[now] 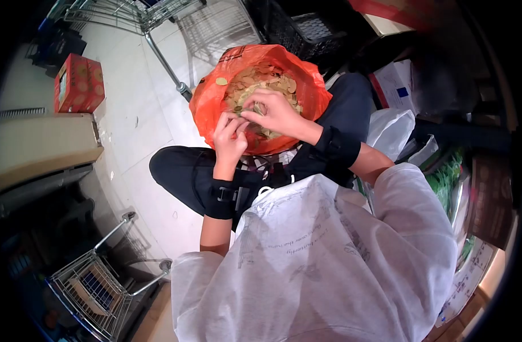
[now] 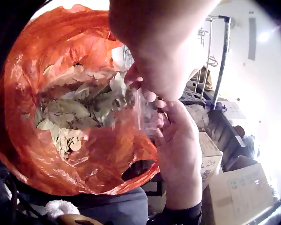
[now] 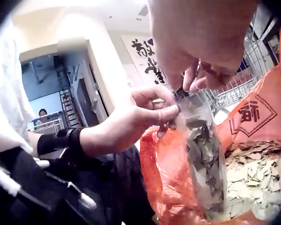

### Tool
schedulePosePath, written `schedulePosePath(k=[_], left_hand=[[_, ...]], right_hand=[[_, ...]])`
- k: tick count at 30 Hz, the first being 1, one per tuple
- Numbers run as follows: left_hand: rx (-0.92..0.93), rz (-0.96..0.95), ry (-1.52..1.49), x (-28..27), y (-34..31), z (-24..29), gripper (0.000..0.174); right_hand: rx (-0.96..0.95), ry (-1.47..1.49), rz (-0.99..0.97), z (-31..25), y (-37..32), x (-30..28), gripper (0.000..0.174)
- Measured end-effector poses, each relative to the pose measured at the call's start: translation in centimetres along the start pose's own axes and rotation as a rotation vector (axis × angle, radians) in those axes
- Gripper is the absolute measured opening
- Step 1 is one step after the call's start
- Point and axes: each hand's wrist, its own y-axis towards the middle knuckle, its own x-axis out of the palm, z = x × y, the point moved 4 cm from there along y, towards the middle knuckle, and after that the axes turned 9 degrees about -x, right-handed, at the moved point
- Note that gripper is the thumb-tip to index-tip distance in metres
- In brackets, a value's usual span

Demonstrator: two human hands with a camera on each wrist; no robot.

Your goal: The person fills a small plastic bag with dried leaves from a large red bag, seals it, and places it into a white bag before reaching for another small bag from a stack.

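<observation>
A clear plastic pouch (image 3: pixel 206 164) filled with dry greenish leaf pieces hangs upright from both hands, over an orange bag (image 1: pixel 207 108) (image 2: pixel 25 140). My left hand (image 1: pixel 229 139) (image 3: pixel 136 115) pinches the pouch's upper edge between thumb and fingers. My right hand (image 1: pixel 281 117) (image 2: pixel 180 150) grips the same top end, its fingers curled beside the left fingertips. In the right wrist view, loose dry leaves (image 3: pixel 257 180) lie inside the orange bag behind the pouch. The bag stands open between the legs.
Wire carts (image 1: pixel 98 290) stand at lower left and upper left of the head view. A red box (image 1: pixel 80 84) sits on the floor at left, a black crate (image 1: pixel 315 31) beyond the orange bag. White plastic bags (image 1: pixel 391 131) and cartons (image 2: pixel 239 192) are at the right side.
</observation>
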Motion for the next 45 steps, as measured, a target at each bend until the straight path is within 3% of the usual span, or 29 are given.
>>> schedulePosePath(k=[1, 3, 5, 8, 11, 19, 21, 28, 34, 37, 40, 41, 43, 45], left_hand=[[0.010, 0.010, -0.007, -0.1, 0.0, 0.1, 0.022], [0.000, 0.011, -0.009, -0.2, -0.1, 0.0, 0.022], [-0.007, -0.005, -0.006, -0.2, -0.1, 0.0, 0.020], [-0.035, -0.019, -0.008, 0.0, -0.1, -0.5, 0.019], [0.022, 0.008, -0.001, -0.1, 0.0, -0.4, 0.017], [0.005, 0.041, 0.020, -0.6, -0.2, -0.6, 0.015], [-0.003, 0.036, 0.008, -0.6, -0.2, -0.6, 0.015], [-0.023, 0.052, 0.009, -0.4, -0.2, -0.4, 0.016], [0.023, 0.055, 0.031, -0.5, -0.3, -0.7, 0.015], [0.011, 0.059, 0.019, -0.5, -0.2, -0.7, 0.016], [-0.007, 0.068, 0.003, -0.5, -0.4, -0.7, 0.016], [-0.012, 0.072, 0.002, -0.5, -0.3, -0.7, 0.016], [0.001, 0.083, 0.003, -0.5, -0.3, -0.8, 0.015], [0.017, 0.080, 0.001, -0.4, -0.2, -0.6, 0.015]], right_hand=[[-0.004, 0.006, -0.006, 0.4, 0.3, 0.3, 0.017], [0.228, 0.036, 0.043, 2.7, 1.5, 0.1, 0.019], [0.208, 0.039, 0.013, 5.4, 3.7, 0.5, 0.018], [-0.004, -0.215, -0.205, 7.8, 6.9, 2.2, 0.023], [-0.078, -0.373, -0.288, 9.7, 8.3, 4.6, 0.029], [-0.091, -0.485, -0.458, 13.6, 8.9, 7.4, 0.037], [-0.013, -0.512, -0.502, 13.9, 8.9, 7.5, 0.039], [-0.008, -0.527, -0.515, 14.4, 8.8, 8.5, 0.031], [-0.046, -0.518, -0.358, 16.4, 8.6, 9.1, 0.013], [-0.020, -0.514, -0.291, 16.2, 8.7, 8.5, 0.010], [0.054, -0.222, -0.024, 11.0, 8.9, 4.7, 0.013], [0.054, -0.225, -0.030, 8.4, 8.7, 3.4, 0.013], [0.265, 0.039, -0.030, 3.4, 7.1, 0.9, 0.014], [0.170, 0.062, -0.012, 0.8, 4.8, -0.3, 0.014]])
